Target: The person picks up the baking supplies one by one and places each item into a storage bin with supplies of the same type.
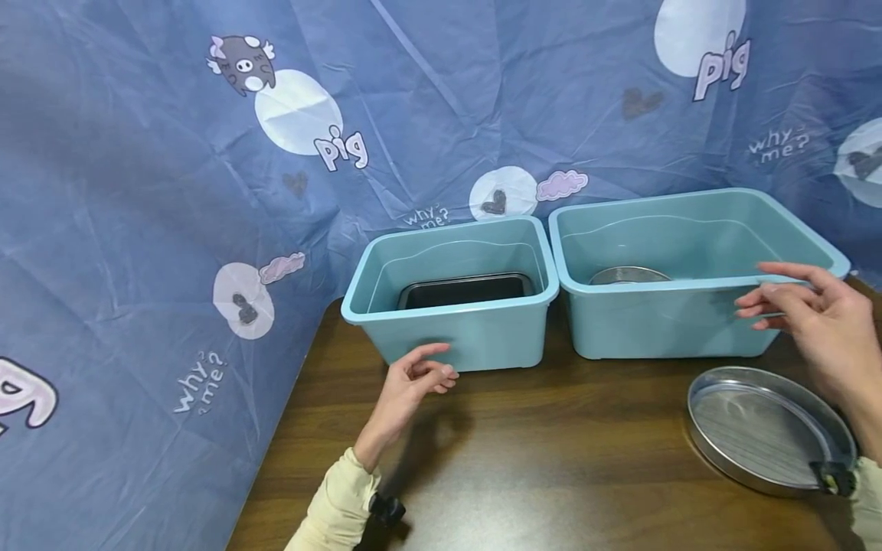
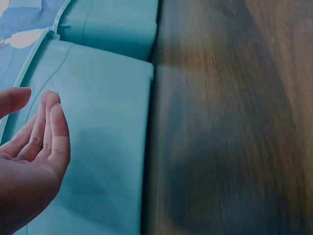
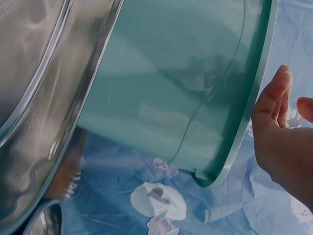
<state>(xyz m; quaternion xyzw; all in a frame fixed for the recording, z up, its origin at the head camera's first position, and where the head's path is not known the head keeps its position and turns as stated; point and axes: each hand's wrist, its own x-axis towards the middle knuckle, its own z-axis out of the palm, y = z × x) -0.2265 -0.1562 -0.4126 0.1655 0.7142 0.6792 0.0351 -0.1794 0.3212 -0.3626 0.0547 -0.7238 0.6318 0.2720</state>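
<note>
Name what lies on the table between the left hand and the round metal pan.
Nothing: in the head view, only bare brown table lies between the left hand and the round metal pan.

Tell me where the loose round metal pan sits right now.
In the head view, the round metal pan lies on the wooden table at the right, in front of the right teal bin and just below the right hand.

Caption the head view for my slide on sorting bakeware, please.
Two empty hands, left hand and right hand, hover before two teal bins; a round metal pan lies on the table.
</note>
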